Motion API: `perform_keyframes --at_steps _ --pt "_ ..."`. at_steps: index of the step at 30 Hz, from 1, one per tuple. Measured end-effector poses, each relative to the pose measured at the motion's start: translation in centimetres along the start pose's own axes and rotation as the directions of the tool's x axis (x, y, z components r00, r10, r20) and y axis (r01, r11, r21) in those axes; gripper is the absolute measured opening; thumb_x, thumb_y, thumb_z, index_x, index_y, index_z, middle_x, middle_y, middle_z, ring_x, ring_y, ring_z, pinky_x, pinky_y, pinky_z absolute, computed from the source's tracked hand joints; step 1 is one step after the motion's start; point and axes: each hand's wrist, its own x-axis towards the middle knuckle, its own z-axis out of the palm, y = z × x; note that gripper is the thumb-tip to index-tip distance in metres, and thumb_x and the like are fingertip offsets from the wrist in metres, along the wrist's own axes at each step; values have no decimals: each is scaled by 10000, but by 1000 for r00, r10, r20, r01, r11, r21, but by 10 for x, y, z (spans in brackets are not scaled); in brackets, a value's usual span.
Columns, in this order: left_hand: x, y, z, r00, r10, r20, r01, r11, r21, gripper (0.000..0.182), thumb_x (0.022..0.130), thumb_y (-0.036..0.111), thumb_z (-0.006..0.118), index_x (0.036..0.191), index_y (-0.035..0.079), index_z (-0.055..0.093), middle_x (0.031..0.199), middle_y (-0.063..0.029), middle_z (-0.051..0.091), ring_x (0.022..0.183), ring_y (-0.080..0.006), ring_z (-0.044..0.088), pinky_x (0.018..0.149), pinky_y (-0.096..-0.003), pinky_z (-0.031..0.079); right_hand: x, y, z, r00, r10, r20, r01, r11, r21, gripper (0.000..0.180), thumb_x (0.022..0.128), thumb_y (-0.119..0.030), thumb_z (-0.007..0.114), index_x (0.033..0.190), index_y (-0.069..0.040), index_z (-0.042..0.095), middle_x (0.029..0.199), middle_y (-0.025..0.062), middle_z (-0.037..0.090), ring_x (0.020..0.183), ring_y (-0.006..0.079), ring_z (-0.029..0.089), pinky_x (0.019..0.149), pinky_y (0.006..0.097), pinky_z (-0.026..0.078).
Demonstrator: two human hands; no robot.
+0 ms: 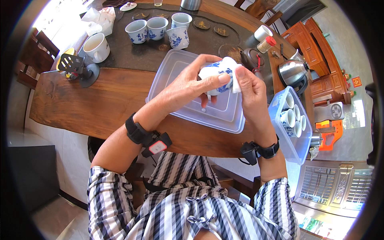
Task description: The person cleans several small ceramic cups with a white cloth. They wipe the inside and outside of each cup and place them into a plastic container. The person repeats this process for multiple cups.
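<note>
My left hand grips a blue-and-white porcelain cup above a translucent plastic lid. A white tissue or cloth is pinched in my right hand and pressed against the cup's side. Beyond the lid, several similar cups are on the dark tea tray; one cup leans tilted against another. To the right, a clear plastic box holds several more cups, lying on their sides or tilted. The lower part of the held cup is partly hidden by my fingers.
A white mug and a black slotted holder stand at the left, near crumpled white packaging. At the right are a dark teapot, a red-capped jar, a white cup and a steel kettle. The wooden table edge runs before me.
</note>
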Motion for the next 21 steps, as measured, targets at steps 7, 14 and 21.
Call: perform_keyframes --at_steps 7,14,21 --pt "4 5 -10 977 -187 103 209 938 -275 518 1023 508 481 1265 63 590 894 -47 657 609 -94 613 425 -182 450 6 11 7 888 -418 191 453 729 -514 323 909 -306 722 995 3 694 1045 135 652 1100 269 555 916 369 450" --pt "-1 -1 -1 964 210 -165 -162 951 265 446 1060 410 455 1329 81 591 873 -1 627 720 -44 543 562 -203 450 7 14 13 913 -407 27 381 828 -411 329 907 -342 730 918 -13 726 927 106 684 1017 257 574 854 362 464" --pt "0 -1 -2 826 561 -55 -402 655 639 368 992 171 578 1318 0 573 1014 -208 676 839 -314 668 764 -389 530 6 9 23 907 -412 -82 339 833 -436 338 966 -325 668 848 -15 732 762 77 675 891 228 576 780 364 461"
